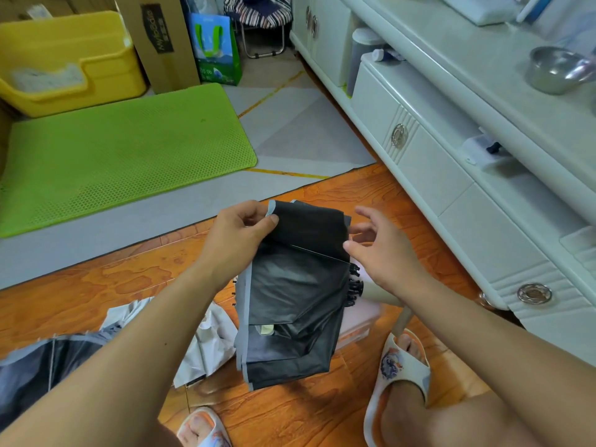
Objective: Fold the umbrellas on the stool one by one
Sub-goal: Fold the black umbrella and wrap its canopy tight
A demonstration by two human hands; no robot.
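A collapsed umbrella [290, 295] with black lining and grey edges hangs in front of me, its canopy panels stacked flat. My left hand [237, 240] pinches the top left corner of a panel between thumb and fingers. My right hand [383, 250] is at the umbrella's right edge, fingers spread and loosely bent, thumb tip touching the fabric near a thin rib. Black rib tips [354, 282] stick out on the right. A pale pink stool [358, 321] shows partly behind the umbrella. A second umbrella [48, 366], grey and dark, lies at lower left.
White crumpled fabric [209, 343] lies on the orange wood floor by my left arm. A white drawer cabinet [451, 162] runs along the right. A green mat [122, 150], a yellow bin [64, 59] and a cardboard box [161, 40] stand at the back. My feet in slippers [396, 369] are below.
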